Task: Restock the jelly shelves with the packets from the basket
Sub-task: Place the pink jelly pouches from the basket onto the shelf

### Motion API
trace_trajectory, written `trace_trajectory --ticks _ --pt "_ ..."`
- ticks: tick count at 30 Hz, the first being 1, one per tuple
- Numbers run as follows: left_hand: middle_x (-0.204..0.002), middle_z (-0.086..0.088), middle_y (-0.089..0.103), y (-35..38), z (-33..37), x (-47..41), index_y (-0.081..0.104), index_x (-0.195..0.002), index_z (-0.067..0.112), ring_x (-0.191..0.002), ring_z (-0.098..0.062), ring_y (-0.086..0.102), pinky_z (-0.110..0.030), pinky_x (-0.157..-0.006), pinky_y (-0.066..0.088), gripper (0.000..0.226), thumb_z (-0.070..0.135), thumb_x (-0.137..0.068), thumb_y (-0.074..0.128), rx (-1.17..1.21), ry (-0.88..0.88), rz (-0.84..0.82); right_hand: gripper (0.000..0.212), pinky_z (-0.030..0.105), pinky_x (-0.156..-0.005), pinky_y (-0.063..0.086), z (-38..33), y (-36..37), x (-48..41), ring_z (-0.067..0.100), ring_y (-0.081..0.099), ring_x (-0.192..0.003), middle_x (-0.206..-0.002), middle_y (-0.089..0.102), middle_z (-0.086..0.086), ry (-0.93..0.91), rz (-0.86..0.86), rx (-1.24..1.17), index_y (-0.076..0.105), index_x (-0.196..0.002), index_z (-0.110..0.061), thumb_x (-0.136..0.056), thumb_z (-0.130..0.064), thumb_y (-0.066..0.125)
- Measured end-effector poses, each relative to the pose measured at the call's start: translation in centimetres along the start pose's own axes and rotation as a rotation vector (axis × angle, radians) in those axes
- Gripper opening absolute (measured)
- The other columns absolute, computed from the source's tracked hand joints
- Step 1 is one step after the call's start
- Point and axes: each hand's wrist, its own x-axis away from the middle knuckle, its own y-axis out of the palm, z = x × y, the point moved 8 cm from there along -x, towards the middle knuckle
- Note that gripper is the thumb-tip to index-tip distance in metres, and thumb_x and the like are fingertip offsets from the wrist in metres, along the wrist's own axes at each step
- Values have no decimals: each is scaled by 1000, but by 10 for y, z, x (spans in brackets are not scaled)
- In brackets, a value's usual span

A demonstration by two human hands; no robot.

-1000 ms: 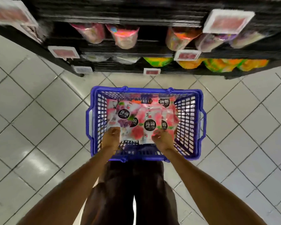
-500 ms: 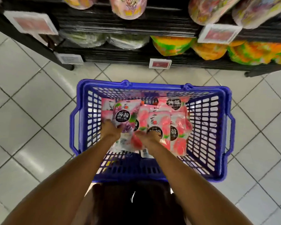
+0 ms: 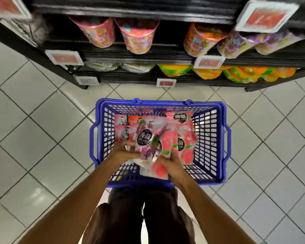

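Observation:
A blue plastic basket [image 3: 209, 138] stands on the tiled floor in front of the black shelves [image 3: 148, 59]. Several pink and purple jelly packets [image 3: 183, 136] lie inside it. My left hand [image 3: 124, 150] grips the lower edge of a purple grape packet [image 3: 144, 138], which is tilted up out of the pile. My right hand [image 3: 171, 164] holds the bottom of pink peach packets [image 3: 163, 147] beside it. Both hands are inside the basket, close together, near its front wall.
Pink and orange jelly tubs [image 3: 137, 37] fill the middle shelf; green and orange bags [image 3: 208, 73] fill the lowest one. Price tags [image 3: 166, 82] hang off the shelf edges. Grey floor tiles [image 3: 42, 138] surround the basket. My legs [image 3: 144, 217] are just behind it.
Both hands have gathered packets and lifted them off the pile; the purple packet now tilts up higher. The view has pulled back and tipped up, showing more shelf.

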Motion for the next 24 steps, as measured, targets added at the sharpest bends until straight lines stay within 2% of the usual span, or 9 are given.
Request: trace_trajectory --ticks 4,6,8,10,14,16,19,21,24 --pt "-85 -5 65 2 50 83 57 -86 11 -85 -22 62 -48 -83 52 81 14 -17 99 169 138 -119 45 45 -83 54 -54 -11 79 24 66 -86 -89 70 5 -92 -51 -34 65 -110 -20 -71 3 69" --pt "-105 -12 67 5 91 129 54 -109 10 -103 -29 63 -49 -92 50 100 19 -21 100 190 242 -172 41 45 -84 54 -86 -14 120 25 67 -86 -85 72 3 -100 -61 -68 66 -107 -16 -78 13 65" --pt "-137 -19 53 4 134 176 33 -141 8 -127 -35 51 -54 -105 41 126 2 -30 94 215 319 -200 35 37 -74 57 -121 -14 163 22 70 -79 -77 73 0 -100 -56 -112 67 -97 -15 -81 16 60" --pt "-145 -19 47 0 173 222 28 -148 10 -133 -35 46 -51 -105 44 120 -8 -44 85 206 357 -222 31 26 -56 56 -158 -15 206 14 70 -63 -66 72 -2 -100 -20 -207 61 -94 -10 -81 17 57" --pt "-115 -22 68 -14 242 311 55 -127 6 -95 -30 70 -29 -61 58 84 -4 -50 85 150 430 -227 30 23 -47 52 -242 -6 296 18 65 -53 -58 67 2 -188 -41 -295 63 -83 -7 -57 7 69" --pt "-118 -12 70 -24 273 352 54 -129 16 -101 -21 70 -31 -72 59 90 -1 -49 91 182 463 -221 25 29 -54 54 -277 -5 336 24 65 -62 -65 66 5 -233 -72 -311 63 -80 -8 -60 5 72" --pt "-131 -3 63 -44 316 406 50 -134 30 -116 -22 63 -42 -90 56 105 18 -42 98 213 527 -189 25 46 -78 57 -319 -12 388 32 66 -89 -93 69 12 -284 -81 -359 65 -102 -4 -78 -5 65" --pt "-131 2 62 -63 341 438 51 -130 37 -118 -19 62 -40 -92 55 110 26 -32 101 228 576 -124 26 39 -68 60 -351 -14 422 25 72 -84 -96 73 12 -369 -120 -333 74 -101 -7 -78 -16 66" --pt "-126 6 65 -89 380 486 53 -129 39 -115 -14 63 -36 -87 58 107 28 -33 100 197 718 -33 16 25 -50 55 -395 -21 468 16 72 -62 -72 74 6 -472 -161 -371 78 -84 -8 -73 -11 67"
